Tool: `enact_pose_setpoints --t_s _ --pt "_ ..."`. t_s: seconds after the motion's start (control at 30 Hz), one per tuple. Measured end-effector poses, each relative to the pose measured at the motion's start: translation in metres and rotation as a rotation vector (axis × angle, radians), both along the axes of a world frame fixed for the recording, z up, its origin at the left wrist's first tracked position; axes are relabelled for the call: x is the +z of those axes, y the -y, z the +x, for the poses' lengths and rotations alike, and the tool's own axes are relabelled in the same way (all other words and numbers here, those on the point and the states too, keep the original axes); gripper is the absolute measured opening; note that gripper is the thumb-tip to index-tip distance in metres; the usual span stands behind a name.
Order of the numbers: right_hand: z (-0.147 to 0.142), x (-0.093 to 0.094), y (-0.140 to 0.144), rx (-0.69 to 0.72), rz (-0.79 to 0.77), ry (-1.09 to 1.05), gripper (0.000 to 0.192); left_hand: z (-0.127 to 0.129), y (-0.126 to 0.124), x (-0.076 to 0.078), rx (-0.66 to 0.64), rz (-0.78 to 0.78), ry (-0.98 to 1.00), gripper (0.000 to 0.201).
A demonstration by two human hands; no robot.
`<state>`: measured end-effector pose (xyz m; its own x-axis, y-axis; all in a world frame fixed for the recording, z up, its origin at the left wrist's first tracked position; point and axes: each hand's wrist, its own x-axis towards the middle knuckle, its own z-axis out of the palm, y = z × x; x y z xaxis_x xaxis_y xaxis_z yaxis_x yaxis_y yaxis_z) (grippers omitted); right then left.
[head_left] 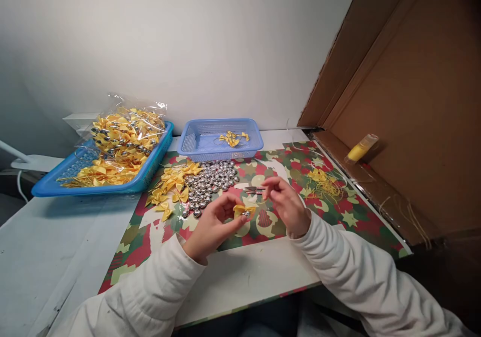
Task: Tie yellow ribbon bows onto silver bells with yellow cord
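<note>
Bagged bows in blue tray (48,189), desk 10 o'clock. Loose bows (173,184) and silver bells (210,181) heaped at centre; small basket (221,149) at 12. Left hand (210,226) pinching yellow bow (240,209) with bell, above mat. Right hand (287,204) fingers pressed together at 3 o'clock of bow, apparently on thin thread; snips (254,190) just behind. Risk: bell slips off, rolls into pile; cause, loose pinch.

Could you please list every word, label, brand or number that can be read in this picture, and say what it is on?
None: no readable text shows anywhere.
The patterned mat carries only stars and blotches, no letters.
The yellow spool by the cardboard shows no legible label.
The blue baskets and the clear bag of bows are unmarked.
The left hand holds a plain yellow bow.
</note>
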<state>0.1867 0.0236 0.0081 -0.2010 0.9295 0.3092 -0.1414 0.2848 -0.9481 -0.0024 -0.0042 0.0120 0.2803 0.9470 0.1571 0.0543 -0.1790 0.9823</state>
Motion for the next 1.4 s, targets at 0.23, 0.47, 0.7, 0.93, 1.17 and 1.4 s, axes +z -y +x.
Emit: enact_pose_setpoints --t_s 0.23,0.47,0.7,0.93,1.17,1.4 --pt "-0.001 -0.009 -0.022 -0.001 -0.438 -0.346 0.015 0.003 0.008 -0.008 -0.136 0.721 -0.947 0.018" --pt "-0.006 -0.009 -0.032 -0.053 -0.610 -0.135 0.010 0.010 0.017 -0.004 -0.238 0.839 -1.123 0.012" --pt "-0.036 0.003 -0.060 -0.103 -0.586 0.149 0.014 0.008 0.017 -0.010 -0.237 0.852 -1.060 0.022" --pt "-0.049 -0.009 -0.070 -0.196 -0.420 0.405 0.015 0.006 0.016 -0.013 -0.187 0.679 -0.927 0.017" --pt "-0.045 -0.010 -0.072 -0.299 -0.126 0.755 0.005 0.000 0.009 -0.011 -0.028 0.688 -0.787 0.016" --pt "-0.070 0.012 -0.070 -0.166 0.230 0.984 0.019 0.002 0.006 -0.013 0.090 0.713 -0.764 0.016"
